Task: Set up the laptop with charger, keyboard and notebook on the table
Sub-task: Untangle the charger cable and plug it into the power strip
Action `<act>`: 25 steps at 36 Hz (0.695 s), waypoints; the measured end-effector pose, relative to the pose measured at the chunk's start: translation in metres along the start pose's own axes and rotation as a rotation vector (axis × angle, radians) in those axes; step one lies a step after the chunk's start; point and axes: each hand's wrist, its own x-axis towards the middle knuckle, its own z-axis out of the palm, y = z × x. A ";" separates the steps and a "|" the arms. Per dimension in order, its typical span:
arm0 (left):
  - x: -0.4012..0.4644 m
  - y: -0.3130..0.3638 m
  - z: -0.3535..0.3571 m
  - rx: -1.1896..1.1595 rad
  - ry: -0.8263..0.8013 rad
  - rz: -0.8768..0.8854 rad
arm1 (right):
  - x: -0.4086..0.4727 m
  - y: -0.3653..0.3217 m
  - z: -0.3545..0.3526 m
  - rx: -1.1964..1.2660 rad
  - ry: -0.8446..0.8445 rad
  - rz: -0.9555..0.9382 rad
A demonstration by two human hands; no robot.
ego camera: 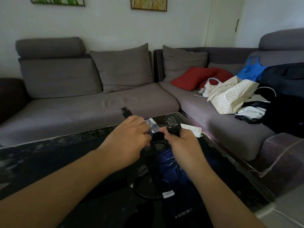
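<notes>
Head view, power strip (white) behind hands, sofa beyond

Grey corner sofa against white wall, two framed pictures above.
</notes>
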 end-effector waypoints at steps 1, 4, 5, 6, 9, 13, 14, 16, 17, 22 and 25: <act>0.000 0.005 -0.001 0.019 -0.023 0.041 | 0.001 0.000 0.004 0.067 -0.051 0.002; 0.001 0.014 -0.003 0.068 -0.067 0.141 | 0.001 0.000 0.013 0.234 -0.178 0.011; 0.002 0.016 -0.004 0.092 -0.086 0.170 | 0.002 0.001 0.014 0.276 -0.193 0.018; 0.003 0.018 -0.003 0.121 -0.113 0.199 | 0.002 0.001 0.015 0.322 -0.208 0.026; 0.001 0.023 0.000 0.230 -0.249 0.270 | 0.005 0.000 0.015 0.432 -0.271 0.049; -0.003 0.025 0.001 0.340 -0.311 0.335 | 0.004 0.005 0.020 0.397 -0.298 0.051; -0.005 0.025 0.002 0.342 -0.312 0.344 | 0.003 0.006 0.021 0.384 -0.301 0.056; -0.007 0.027 0.005 0.343 -0.305 0.354 | 0.002 0.007 0.021 0.370 -0.308 0.078; -0.008 0.029 0.008 0.336 -0.296 0.362 | 0.002 0.008 0.020 0.377 -0.318 0.092; -0.012 0.030 0.020 0.105 -0.210 0.404 | 0.002 0.017 0.018 0.425 -0.335 0.149; -0.012 0.031 0.028 -0.115 -0.088 0.394 | 0.012 0.026 0.019 0.594 -0.169 0.258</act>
